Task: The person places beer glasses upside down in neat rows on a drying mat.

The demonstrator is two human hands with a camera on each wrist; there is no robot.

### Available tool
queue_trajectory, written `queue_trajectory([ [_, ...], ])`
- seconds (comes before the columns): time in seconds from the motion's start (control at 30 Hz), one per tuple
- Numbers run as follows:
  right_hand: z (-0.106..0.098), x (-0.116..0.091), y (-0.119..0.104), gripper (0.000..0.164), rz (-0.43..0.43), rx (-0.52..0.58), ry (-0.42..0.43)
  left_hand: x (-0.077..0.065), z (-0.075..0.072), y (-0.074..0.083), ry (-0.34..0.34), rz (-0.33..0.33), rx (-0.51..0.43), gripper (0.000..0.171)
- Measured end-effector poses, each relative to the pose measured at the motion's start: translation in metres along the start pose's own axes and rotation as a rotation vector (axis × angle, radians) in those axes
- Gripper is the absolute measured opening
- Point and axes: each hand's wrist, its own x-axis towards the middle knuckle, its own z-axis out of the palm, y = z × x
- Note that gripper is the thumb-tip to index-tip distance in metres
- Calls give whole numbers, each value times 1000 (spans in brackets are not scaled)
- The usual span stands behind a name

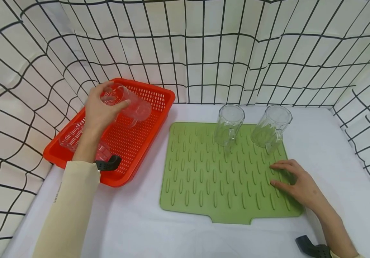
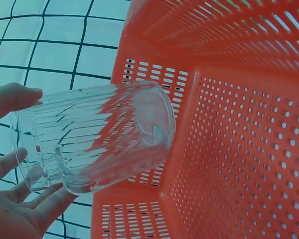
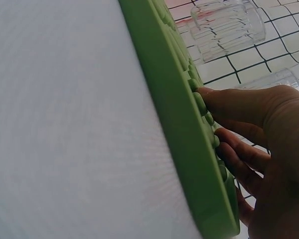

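Gripping left hand [image 1: 99, 107]: at upper left of the frame, your fingers are curled around the mouth end of the held mug [image 1: 136, 105], thumb opposite to them; the rim probably gives a firm hold without use of the handle.
Held mug: over the inside of the red basket [image 1: 133, 139], tilted, its base toward the basket's right side; I cannot tell whether it touches the wall. Its handle is free on the lower side, likely because your grip is at the rim.
Red basket: left of the frame, set slanting on the white surface [image 1: 133, 222], probably so your left hand reaches into it easily.
Lying glass [image 1: 70, 138]: at the basket's lower left, partly hidden by your left arm [image 1: 72, 208]; I cannot tell if it is one mug or two.
Green mat [image 1: 204, 172]: centre to right of the frame, flat; its raised ridges would keep glass from sliding.
Standing mugs: the mug at upper centre [image 1: 227, 125] and the mug at its right [image 1: 270, 127] stand apart along the mat's far edge, perhaps to avoid knocking.
Right hand [image 1: 296, 184]: at the mat's right edge, your fingers are loosely bent and moderately wide, holding nothing, resting on the ridges, maybe to steady the mat.
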Motion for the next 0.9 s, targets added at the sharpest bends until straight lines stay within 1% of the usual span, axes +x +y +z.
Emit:
queue_trajectory([
  [0.17, 0, 0, 0, 46, 0, 2, 2, -2, 0, 2, 16, 25, -31, 75],
  [0.33, 0, 0, -1, 45, -5, 5, 6, -4, -1, 2, 17, 26, -60, 73],
  [0.57, 0, 0, -2, 45, -1, 7, 9, -5, -2, 3, 21, 46, -109, 65],
  [0.7, 0, 0, -2, 44, -3, 6, 11, -5, -2, 4, 34, 55, -161, 63],
  [0.9, 0, 0, -2, 43, 1, 7, 9, -6, -3, 7, 61, 101, -242, 60],
])
